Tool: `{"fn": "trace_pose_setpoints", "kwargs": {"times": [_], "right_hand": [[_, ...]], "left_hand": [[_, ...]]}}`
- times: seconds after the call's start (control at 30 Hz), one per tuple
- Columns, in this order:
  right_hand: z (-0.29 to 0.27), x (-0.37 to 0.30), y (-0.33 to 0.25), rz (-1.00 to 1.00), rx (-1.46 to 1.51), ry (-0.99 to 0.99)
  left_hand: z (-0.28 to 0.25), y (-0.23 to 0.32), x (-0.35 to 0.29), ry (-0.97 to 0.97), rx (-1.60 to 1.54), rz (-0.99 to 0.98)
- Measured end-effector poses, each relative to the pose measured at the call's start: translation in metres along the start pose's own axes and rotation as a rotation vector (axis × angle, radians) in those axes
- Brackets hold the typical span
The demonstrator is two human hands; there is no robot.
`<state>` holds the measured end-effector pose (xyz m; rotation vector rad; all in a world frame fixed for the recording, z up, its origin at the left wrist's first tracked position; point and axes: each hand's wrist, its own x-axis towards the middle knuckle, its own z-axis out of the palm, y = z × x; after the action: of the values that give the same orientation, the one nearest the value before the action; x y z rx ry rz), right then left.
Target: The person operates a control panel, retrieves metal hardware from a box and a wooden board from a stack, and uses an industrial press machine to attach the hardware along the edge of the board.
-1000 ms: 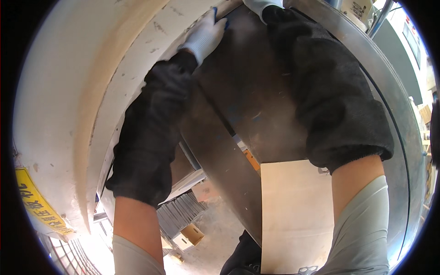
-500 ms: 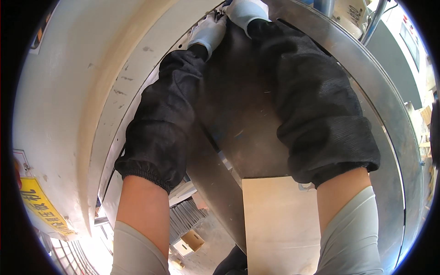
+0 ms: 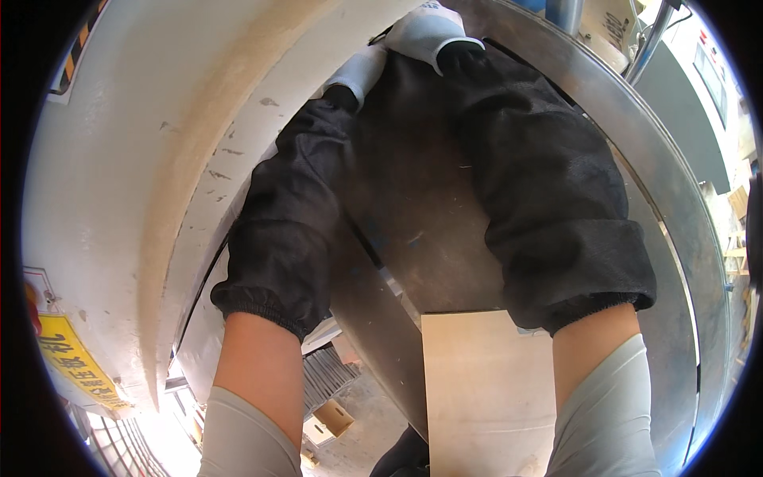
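Both my arms reach far forward in black sleeve covers, over a dark metal table (image 3: pixel 433 230). My left hand (image 3: pixel 362 73), in a pale glove, is at the far end of the table under the edge of a big white machine body (image 3: pixel 119 159). That edge hides its fingers. Beside it on the right, close to the same edge, is my right hand (image 3: pixel 421 36) in a similar glove. Its fingers run behind the edge and the top of the picture, so what either hand holds cannot be seen.
A pale flat board (image 3: pixel 489 389) lies on the near part of the table. A curved metal rail (image 3: pixel 636 119) runs along the right, with a grey control box (image 3: pixel 687 119) beyond. On the floor at lower left are an open carton (image 3: pixel 330 421) and a stack of grey sheets (image 3: pixel 330 374).
My left hand's fingers, visible before, have gone behind the white machine edge. My right hand sits slightly lower and further left. The machine body covers more of the view.
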<state>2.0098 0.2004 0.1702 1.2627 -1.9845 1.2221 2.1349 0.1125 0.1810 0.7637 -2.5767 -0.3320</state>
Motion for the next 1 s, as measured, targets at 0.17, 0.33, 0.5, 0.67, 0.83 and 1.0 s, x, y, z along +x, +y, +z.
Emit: {"fn": "trace_pose_setpoints", "kwargs": {"times": [0.17,0.33,0.5,0.67,0.83,1.0], "right_hand": [[-0.022,0.023,-0.02,0.137,-0.043,-0.649],[-0.001,0.01,0.009,0.111,0.036,-0.36],[0.007,0.008,0.012,0.11,-0.033,-0.29],[-0.029,0.002,-0.005,0.128,-0.074,-0.211],[-0.012,0.006,-0.007,0.147,-0.121,-0.227],[0.003,0.011,0.001,0.096,-0.111,-0.227]], "left_hand": [[0.0,-0.049,0.004,0.171,0.07,0.288],[0.001,-0.021,0.003,0.02,0.061,0.161],[0.002,-0.01,-0.002,0.083,0.136,0.136],[-0.009,0.001,-0.008,0.037,0.091,0.086],[-0.014,-0.002,-0.008,0.021,0.075,0.034],[-0.017,0.017,-0.009,-0.014,0.097,-0.072]]}}
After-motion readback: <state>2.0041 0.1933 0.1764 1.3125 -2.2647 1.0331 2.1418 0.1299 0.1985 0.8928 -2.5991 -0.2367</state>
